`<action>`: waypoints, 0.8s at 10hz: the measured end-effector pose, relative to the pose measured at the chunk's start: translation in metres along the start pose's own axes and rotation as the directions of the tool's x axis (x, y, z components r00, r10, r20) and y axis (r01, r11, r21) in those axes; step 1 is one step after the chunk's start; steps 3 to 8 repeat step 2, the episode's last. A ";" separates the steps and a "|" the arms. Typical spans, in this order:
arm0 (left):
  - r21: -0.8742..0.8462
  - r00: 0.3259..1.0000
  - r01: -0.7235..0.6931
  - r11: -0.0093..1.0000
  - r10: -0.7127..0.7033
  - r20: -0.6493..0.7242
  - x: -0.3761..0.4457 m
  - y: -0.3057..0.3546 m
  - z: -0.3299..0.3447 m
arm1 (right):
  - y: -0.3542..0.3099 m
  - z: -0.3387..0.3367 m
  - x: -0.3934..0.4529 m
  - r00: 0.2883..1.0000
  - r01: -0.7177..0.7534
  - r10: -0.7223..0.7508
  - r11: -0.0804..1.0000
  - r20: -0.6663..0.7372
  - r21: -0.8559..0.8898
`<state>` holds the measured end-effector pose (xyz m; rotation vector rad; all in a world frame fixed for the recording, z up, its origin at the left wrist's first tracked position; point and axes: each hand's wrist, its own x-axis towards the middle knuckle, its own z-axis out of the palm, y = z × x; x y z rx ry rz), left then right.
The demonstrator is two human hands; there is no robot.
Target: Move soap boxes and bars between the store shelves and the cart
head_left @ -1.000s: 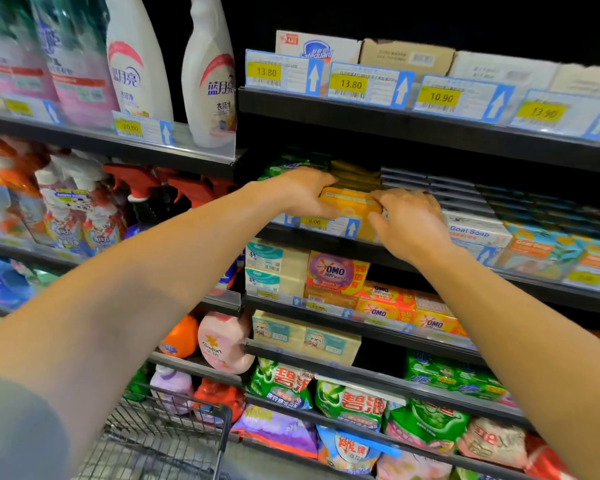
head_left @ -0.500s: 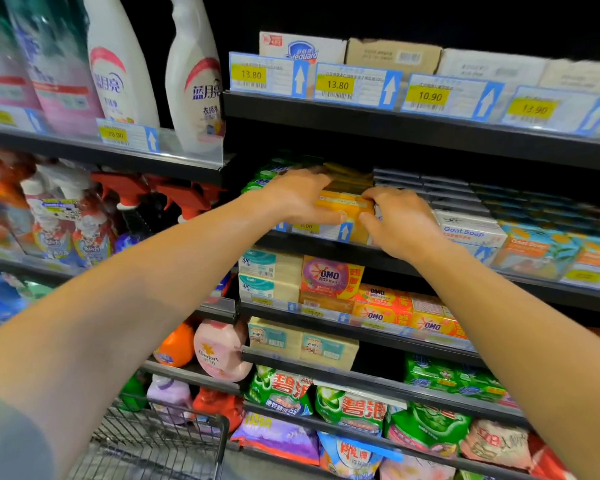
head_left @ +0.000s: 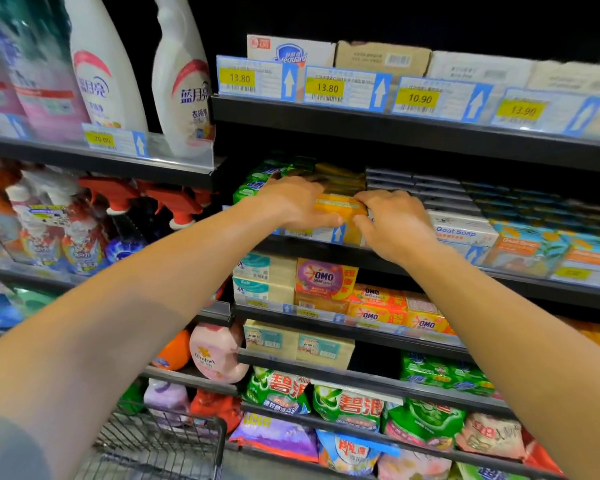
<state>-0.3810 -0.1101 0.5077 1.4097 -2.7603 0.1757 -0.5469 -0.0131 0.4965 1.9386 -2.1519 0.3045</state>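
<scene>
Store shelves (head_left: 413, 133) packed with soap and detergent fill the head view, price tags along each black edge. Both hands meet at the second shelf: the left hand (head_left: 291, 202) lies over the top of a yellow soap box (head_left: 342, 207), thumb curled at its front, and the right hand (head_left: 394, 221) pinches its right end. The box sits at the shelf's front lip, beside the Goat Soap boxes (head_left: 461, 230). Judging by this, the pick is under way; next it needs lifting clear and lowering into the cart (head_left: 160, 445) at bottom left.
</scene>
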 end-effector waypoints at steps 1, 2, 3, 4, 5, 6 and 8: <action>-0.002 0.999 0.020 1.000 -0.020 -0.045 -0.009 0.009 -0.001 | -0.002 -0.001 -0.004 1.000 0.016 -0.017 0.999 -0.012 -0.037; -0.021 0.988 -0.005 1.000 0.001 -0.153 -0.021 0.019 -0.005 | -0.003 -0.012 -0.016 0.998 0.027 -0.028 0.999 -0.063 -0.023; -0.021 0.988 -0.005 1.000 0.001 -0.153 -0.021 0.019 -0.005 | -0.003 -0.012 -0.016 0.998 0.027 -0.028 0.999 -0.063 -0.023; -0.021 0.988 -0.005 1.000 0.001 -0.153 -0.021 0.019 -0.005 | -0.003 -0.012 -0.016 0.998 0.027 -0.028 0.999 -0.063 -0.023; -0.021 0.988 -0.005 1.000 0.001 -0.153 -0.021 0.019 -0.005 | -0.003 -0.012 -0.016 0.998 0.027 -0.028 0.999 -0.063 -0.023; -0.021 0.988 -0.005 1.000 0.001 -0.153 -0.021 0.019 -0.005 | -0.003 -0.012 -0.016 0.998 0.027 -0.028 0.999 -0.063 -0.023; -0.021 0.988 -0.005 1.000 0.001 -0.153 -0.021 0.019 -0.005 | -0.003 -0.012 -0.016 0.998 0.027 -0.028 0.999 -0.063 -0.023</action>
